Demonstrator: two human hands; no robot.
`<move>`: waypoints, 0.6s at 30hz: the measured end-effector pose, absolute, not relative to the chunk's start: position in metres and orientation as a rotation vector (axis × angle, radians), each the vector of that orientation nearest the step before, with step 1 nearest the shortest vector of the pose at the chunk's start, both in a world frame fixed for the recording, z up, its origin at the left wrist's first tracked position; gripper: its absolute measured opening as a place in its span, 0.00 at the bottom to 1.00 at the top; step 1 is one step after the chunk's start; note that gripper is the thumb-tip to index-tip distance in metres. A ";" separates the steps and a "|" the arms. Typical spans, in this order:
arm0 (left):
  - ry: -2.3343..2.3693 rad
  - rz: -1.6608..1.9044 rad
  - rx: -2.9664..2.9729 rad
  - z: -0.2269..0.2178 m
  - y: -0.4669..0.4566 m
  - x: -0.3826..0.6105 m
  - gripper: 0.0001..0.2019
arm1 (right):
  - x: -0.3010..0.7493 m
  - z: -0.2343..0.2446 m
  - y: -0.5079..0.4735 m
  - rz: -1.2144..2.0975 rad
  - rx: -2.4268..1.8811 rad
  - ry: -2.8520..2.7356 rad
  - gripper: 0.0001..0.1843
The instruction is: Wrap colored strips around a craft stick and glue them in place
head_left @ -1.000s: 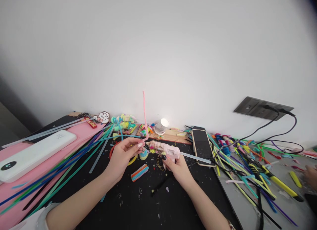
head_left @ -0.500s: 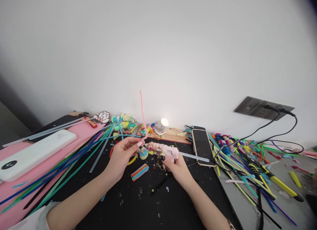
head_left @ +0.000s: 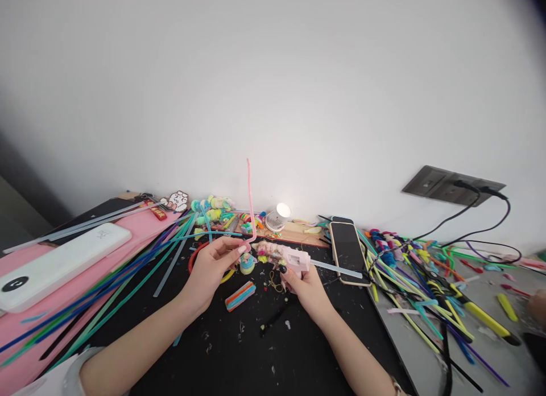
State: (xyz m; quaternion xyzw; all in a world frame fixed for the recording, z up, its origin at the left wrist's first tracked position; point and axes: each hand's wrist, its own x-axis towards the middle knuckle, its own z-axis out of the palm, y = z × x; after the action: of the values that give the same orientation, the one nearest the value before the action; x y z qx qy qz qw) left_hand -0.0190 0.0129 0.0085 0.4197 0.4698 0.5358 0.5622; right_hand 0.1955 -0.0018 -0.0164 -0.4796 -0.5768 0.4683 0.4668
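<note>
Between thumb and fingers, my left hand (head_left: 215, 268) pinches the coiled lower end of a pink pipe cleaner (head_left: 251, 202), whose long free end points straight up. My right hand (head_left: 305, 285) is wrapped around the handle of a pale pink glue gun (head_left: 294, 259). A translucent glue stick (head_left: 336, 269) sticks out of its back. The gun's nozzle end, crusted with glue and coloured bits, faces the pipe cleaner with a small gap. Just under the left fingertips stands a small blue and yellow round piece (head_left: 247, 264). A striped orange, white and blue bundle (head_left: 240, 296) lies nearer me.
Behind are a lit white lamp (head_left: 278, 217) and a phone (head_left: 347, 251). Loose pipe cleaners (head_left: 128, 276) and a white power bank (head_left: 63, 265) lie left. Yellow-handled pliers (head_left: 486, 316), more pipe cleaners and cables lie right. Part of another person's hand (head_left: 536, 306) shows at the right edge.
The glue gun has shifted slightly right, away from my left fingertips. The pink pipe cleaner has moved a little right and stands more upright. Both hands keep their grip.
</note>
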 end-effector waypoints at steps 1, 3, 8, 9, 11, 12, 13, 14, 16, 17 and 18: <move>1.108 1.261 0.990 0.009 0.013 -0.019 0.15 | 0.195 -0.016 -0.002 1.151 -1.174 -1.418 0.15; 1.113 1.259 0.993 0.009 0.013 -0.019 0.15 | 0.195 -0.015 -0.002 1.151 -1.169 -1.424 0.15; 1.102 1.257 0.999 0.007 0.013 -0.019 0.15 | 0.195 -0.015 -0.003 1.141 -1.161 -1.427 0.14; 1.098 1.256 1.000 0.006 0.013 -0.019 0.15 | 0.195 -0.016 -0.003 1.140 -1.157 -1.427 0.14; 1.094 1.254 1.002 0.006 0.014 -0.020 0.15 | 0.196 -0.016 -0.003 1.141 -1.150 -1.425 0.14; 1.094 1.254 1.003 0.006 0.014 -0.020 0.15 | 0.196 -0.017 -0.003 1.144 -1.149 -1.425 0.14; 1.094 1.254 1.004 0.006 0.014 -0.020 0.15 | 0.196 -0.017 -0.003 1.148 -1.148 -1.424 0.14; 1.093 1.256 1.005 0.006 0.014 -0.020 0.15 | 0.196 -0.016 -0.003 1.150 -1.148 -1.421 0.14; 1.092 1.259 1.008 0.006 0.014 -0.019 0.15 | 0.195 -0.016 -0.003 1.150 -1.147 -1.419 0.14; 1.092 1.260 1.008 0.007 0.014 -0.019 0.15 | 0.195 -0.016 -0.002 1.150 -1.145 -1.420 0.14; 1.094 1.260 1.007 0.007 0.014 -0.019 0.15 | 0.195 -0.016 -0.002 1.146 -1.144 -1.421 0.14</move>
State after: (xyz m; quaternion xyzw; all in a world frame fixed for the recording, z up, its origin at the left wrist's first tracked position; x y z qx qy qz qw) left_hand -0.0195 0.0141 0.0068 0.4276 0.4645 0.5349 0.5615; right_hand 0.1953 -0.0021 -0.0157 -0.4676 -0.5810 0.4685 0.4736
